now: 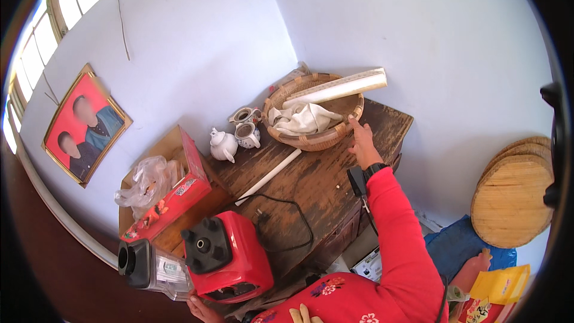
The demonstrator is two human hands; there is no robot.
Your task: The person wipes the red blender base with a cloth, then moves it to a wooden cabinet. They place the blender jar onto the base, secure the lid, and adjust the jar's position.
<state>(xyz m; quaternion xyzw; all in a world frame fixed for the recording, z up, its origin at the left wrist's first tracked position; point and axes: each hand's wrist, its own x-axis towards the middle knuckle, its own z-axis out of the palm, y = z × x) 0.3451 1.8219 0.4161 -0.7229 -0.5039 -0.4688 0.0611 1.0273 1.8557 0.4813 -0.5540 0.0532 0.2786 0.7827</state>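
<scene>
My right hand (363, 143) reaches to the near right rim of a round wicker basket (317, 142), its index finger over the edge and its thumb below. A crumpled off-white cloth (304, 119) and a long white roll (341, 87) lie in the basket. Low on the left, my left hand (204, 310) is at the end of a clear blender jug (170, 272) with a black base, which lies sideways in its grip; some fingers are hidden. Beside the jug stands the red blender motor base (239, 257) with a black top.
On the worn wooden cabinet (299, 188) are a white teapot (223, 145), patterned pots (247, 134), a white stick (269, 176) and a black cord (302, 215). A red carton (191, 185) holds plastic bags. Round woven boards (511, 200) lean at right. Beige finger-like shapes (305, 314) show below.
</scene>
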